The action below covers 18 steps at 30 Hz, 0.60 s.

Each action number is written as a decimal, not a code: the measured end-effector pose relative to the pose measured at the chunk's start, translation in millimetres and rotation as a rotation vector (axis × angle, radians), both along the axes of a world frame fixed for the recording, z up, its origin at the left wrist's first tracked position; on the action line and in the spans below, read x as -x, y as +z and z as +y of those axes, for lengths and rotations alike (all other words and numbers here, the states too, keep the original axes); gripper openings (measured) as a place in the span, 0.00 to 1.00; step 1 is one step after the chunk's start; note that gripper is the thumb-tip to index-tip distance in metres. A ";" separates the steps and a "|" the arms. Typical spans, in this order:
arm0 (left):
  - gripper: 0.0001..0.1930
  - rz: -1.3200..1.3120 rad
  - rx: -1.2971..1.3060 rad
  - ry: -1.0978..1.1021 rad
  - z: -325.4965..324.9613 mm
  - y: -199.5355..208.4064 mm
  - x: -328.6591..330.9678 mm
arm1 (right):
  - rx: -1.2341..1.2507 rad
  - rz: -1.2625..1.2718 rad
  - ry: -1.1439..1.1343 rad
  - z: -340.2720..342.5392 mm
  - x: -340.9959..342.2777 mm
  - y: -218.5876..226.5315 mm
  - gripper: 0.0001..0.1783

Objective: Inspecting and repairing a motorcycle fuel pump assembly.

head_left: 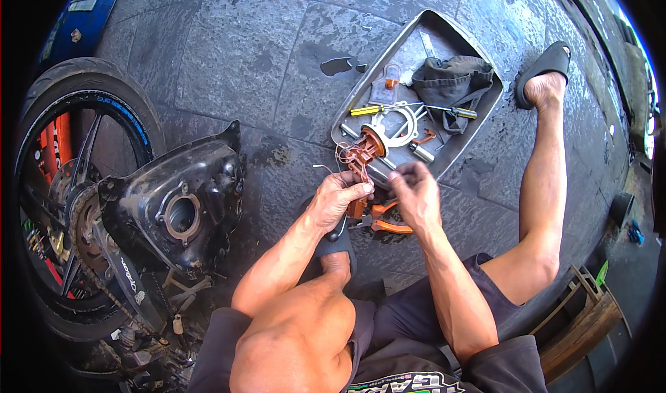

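My left hand (338, 200) is closed round the lower end of an orange-brown fuel pump assembly (362, 151), where thin wires come out. The assembly's round flange leans over the near edge of a grey tray (402, 49). Just to the right, my right hand (417, 197) has its fingers curled and thumb pressed in; anything between them is too small to tell. Below the hands lie orange-handled pliers (390, 226). In the tray are a yellow-handled screwdriver (366, 110), a second screwdriver (463, 113), a white ring (414, 126) and a metal socket (422, 151).
A dark cloth (451, 81) and a clear bag with an orange part (390, 83) also lie in the tray. At left, a black fuel tank (211, 185) with a round opening leans near a motorcycle wheel (76, 81). My sandalled foot (544, 81) rests right of the tray.
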<state>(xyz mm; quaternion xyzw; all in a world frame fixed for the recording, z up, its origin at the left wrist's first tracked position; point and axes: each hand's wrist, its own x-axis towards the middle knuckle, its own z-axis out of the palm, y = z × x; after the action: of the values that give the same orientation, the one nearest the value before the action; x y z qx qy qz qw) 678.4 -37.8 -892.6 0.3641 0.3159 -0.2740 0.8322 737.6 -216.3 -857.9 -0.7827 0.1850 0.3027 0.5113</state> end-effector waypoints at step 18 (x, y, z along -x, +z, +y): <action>0.05 0.021 0.060 0.070 -2.3 1.4 -3.2 | 0.397 -0.321 0.417 -29.2 -20.4 1.5 0.16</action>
<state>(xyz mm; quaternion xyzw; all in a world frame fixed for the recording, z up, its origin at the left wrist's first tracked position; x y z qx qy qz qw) 681.5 -40.1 -891.2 0.3251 0.3286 -0.2579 0.8484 758.0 -245.5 -856.4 -0.9259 -0.0067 0.2318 0.2983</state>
